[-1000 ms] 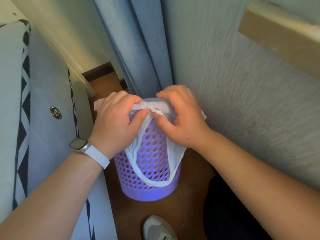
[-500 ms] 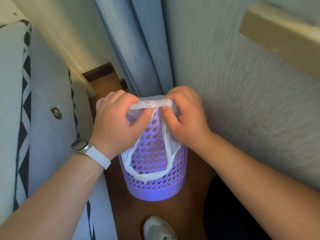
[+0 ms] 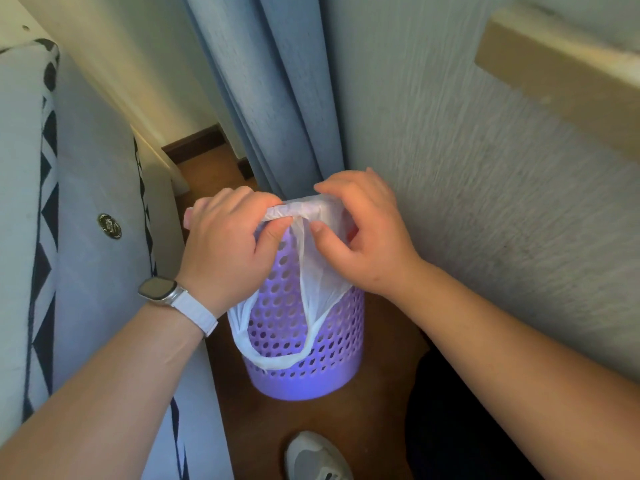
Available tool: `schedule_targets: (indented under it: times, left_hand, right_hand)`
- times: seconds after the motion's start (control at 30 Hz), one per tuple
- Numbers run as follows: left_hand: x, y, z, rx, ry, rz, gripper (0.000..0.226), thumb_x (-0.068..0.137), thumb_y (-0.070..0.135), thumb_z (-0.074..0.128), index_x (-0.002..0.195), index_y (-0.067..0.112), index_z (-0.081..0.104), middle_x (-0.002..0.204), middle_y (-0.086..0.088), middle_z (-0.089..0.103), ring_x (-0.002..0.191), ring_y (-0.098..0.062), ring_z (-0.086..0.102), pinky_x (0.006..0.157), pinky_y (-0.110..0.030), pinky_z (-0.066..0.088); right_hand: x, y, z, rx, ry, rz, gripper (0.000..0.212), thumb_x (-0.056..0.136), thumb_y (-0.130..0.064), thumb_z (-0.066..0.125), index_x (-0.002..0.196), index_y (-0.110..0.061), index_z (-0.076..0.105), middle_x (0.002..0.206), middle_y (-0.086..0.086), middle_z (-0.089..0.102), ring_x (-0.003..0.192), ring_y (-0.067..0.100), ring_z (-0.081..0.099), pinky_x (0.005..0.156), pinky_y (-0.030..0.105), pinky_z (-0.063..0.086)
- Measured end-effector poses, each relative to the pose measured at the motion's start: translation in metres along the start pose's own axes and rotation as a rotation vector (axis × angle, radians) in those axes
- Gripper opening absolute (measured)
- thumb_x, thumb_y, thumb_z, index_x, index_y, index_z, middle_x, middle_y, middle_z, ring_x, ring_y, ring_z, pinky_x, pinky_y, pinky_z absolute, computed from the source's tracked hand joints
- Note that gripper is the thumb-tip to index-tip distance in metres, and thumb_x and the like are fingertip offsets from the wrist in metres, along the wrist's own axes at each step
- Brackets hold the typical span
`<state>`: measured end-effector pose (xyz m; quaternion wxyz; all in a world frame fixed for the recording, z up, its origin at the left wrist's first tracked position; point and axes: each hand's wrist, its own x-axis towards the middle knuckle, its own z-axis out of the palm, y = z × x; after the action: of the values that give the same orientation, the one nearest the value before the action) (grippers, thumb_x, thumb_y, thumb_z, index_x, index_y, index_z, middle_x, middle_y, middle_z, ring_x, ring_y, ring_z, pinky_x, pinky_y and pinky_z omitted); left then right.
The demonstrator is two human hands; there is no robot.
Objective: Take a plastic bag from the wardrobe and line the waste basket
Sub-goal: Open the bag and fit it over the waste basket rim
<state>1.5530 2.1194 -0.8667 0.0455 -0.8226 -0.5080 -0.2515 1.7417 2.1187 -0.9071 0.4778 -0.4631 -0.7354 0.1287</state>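
Both forearms bare, reaching forward and down from the lower corners of the view, converging toward the centre. Left hand (image 3: 228,251) knuckles-up, fingers curled over, thumb pressed in against the gathered plastic bag (image 3: 301,211). Right hand (image 3: 363,233) opposite, just beside the left, fingers arched and partly spread, thumb tip pinching the same gathered edge. Thumbs near each other, not touching. Left wrist carrying a watch (image 3: 157,288) on a white strap. Right wrist bare, slightly bent.
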Motion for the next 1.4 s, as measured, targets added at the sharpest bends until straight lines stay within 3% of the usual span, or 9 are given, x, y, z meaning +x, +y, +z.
schedule_targets:
  times: [0.13,0.33,0.57,0.73,0.9,1.07,1.27,1.4]
  left_hand:
    - [0.001,-0.002,0.0,-0.042,0.007,-0.035,0.032,0.094,0.036,0.044,0.088,0.012,0.064,0.08,-0.002,0.061,0.078,-0.013,0.044,0.073,-0.034,0.03]
    - [0.002,0.008,-0.001,-0.157,0.058,-0.022,0.023,0.093,0.03,0.053,0.086,0.01,0.063,0.077,0.008,0.049,0.073,-0.013,0.045,0.07,-0.037,0.036]
    - [0.0,0.02,-0.012,-0.162,0.009,0.045,0.042,0.091,0.041,0.05,0.114,0.01,0.066,0.098,-0.005,0.067,0.09,-0.026,0.061,0.082,-0.047,0.043]
    - [-0.001,0.019,-0.008,-0.063,-0.006,0.056,0.028,0.093,0.03,0.048,0.108,0.015,0.067,0.088,-0.001,0.064,0.082,-0.024,0.057,0.077,-0.033,0.032]
    - [-0.002,0.005,-0.003,-0.049,-0.082,0.06,0.019,0.091,0.021,0.05,0.094,0.009,0.065,0.079,-0.007,0.06,0.073,-0.031,0.054,0.065,-0.039,0.039]
    - [-0.001,-0.007,-0.003,-0.047,-0.069,0.032,0.013,0.086,0.011,0.052,0.088,0.007,0.064,0.076,-0.005,0.058,0.071,-0.029,0.053,0.063,-0.039,0.038]
    - [0.001,0.001,-0.006,-0.133,-0.004,0.041,0.015,0.089,0.011,0.051,0.089,0.004,0.065,0.079,0.006,0.046,0.074,-0.017,0.044,0.066,-0.034,0.034]
    - [0.0,0.011,-0.014,-0.119,-0.059,0.096,0.03,0.093,0.027,0.049,0.107,0.006,0.066,0.093,-0.007,0.065,0.085,-0.028,0.058,0.071,-0.04,0.045]
  right_hand:
    - [0.002,0.008,0.0,-0.022,0.002,0.057,0.034,0.082,-0.028,0.068,0.11,-0.008,0.066,0.111,0.007,0.064,0.108,0.027,0.059,0.103,0.057,0.038]
    - [0.002,0.006,0.002,-0.014,0.118,0.065,0.023,0.087,-0.027,0.058,0.089,-0.005,0.062,0.087,0.01,0.061,0.083,0.03,0.057,0.085,0.054,0.046]
    - [0.0,-0.002,0.005,-0.101,0.172,0.019,0.026,0.087,-0.032,0.058,0.089,-0.007,0.063,0.083,0.009,0.059,0.081,0.03,0.056,0.084,0.043,0.037]
    - [-0.001,-0.008,0.01,-0.082,0.163,0.005,0.026,0.087,-0.033,0.06,0.093,-0.008,0.064,0.086,0.007,0.06,0.084,0.028,0.056,0.086,0.038,0.035]
    - [-0.003,-0.005,0.009,-0.007,0.037,-0.01,0.037,0.082,-0.034,0.061,0.108,-0.008,0.064,0.103,0.005,0.064,0.099,0.026,0.059,0.098,0.054,0.04]
    - [-0.001,0.019,0.001,0.037,0.029,0.007,0.037,0.081,-0.022,0.068,0.112,-0.001,0.066,0.114,0.014,0.064,0.11,0.031,0.059,0.097,0.054,0.043]
    - [0.001,0.022,0.003,0.034,0.127,0.032,0.026,0.09,-0.029,0.057,0.092,-0.004,0.064,0.091,0.011,0.063,0.085,0.03,0.058,0.078,0.048,0.046]
    - [0.001,0.017,0.002,0.002,0.196,0.02,0.024,0.089,-0.026,0.057,0.088,-0.003,0.061,0.086,0.013,0.06,0.082,0.031,0.056,0.079,0.049,0.044]
